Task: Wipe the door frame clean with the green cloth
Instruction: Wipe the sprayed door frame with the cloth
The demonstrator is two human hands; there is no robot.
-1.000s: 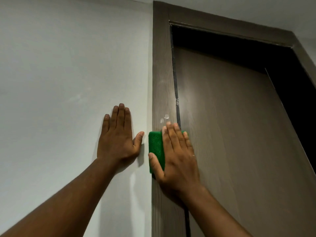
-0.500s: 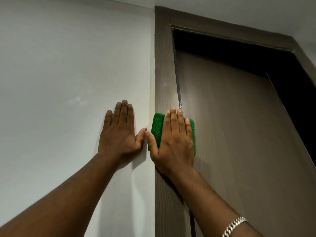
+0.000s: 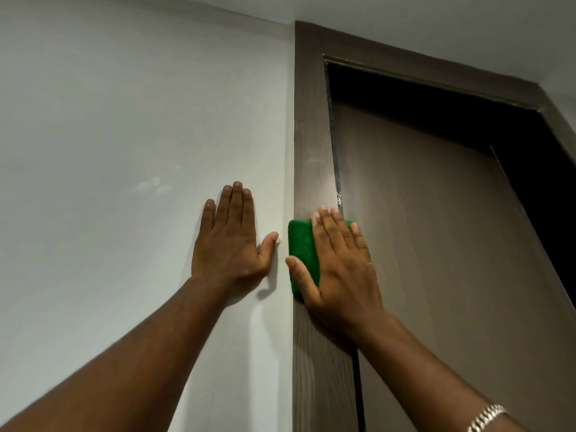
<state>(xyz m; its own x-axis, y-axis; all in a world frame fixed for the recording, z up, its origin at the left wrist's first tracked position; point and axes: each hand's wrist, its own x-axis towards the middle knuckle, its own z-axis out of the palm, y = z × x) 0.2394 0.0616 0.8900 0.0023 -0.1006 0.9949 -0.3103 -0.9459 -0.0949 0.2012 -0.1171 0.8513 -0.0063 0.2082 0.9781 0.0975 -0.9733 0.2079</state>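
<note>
A brown wood-grain door frame (image 3: pixel 310 145) runs up the middle of the view and across the top right. My right hand (image 3: pixel 341 269) lies flat on the frame's left upright, pressing the folded green cloth (image 3: pixel 301 244) against it. Most of the cloth is hidden under my palm and fingers; its left part shows. My left hand (image 3: pixel 232 236) rests flat on the white wall just left of the frame, fingers together, thumb out toward the cloth, holding nothing.
The brown door (image 3: pixel 436 244) stands ajar to the right of the upright, with a dark gap (image 3: pixel 452 113) above and behind it. The white wall (image 3: pixel 124 151) fills the left side. A metal bracelet (image 3: pixel 486 416) is on my right wrist.
My right hand slid the cloth up the upright from one second ago, then came down slightly and shifted left. My left hand has stayed flat on the wall.
</note>
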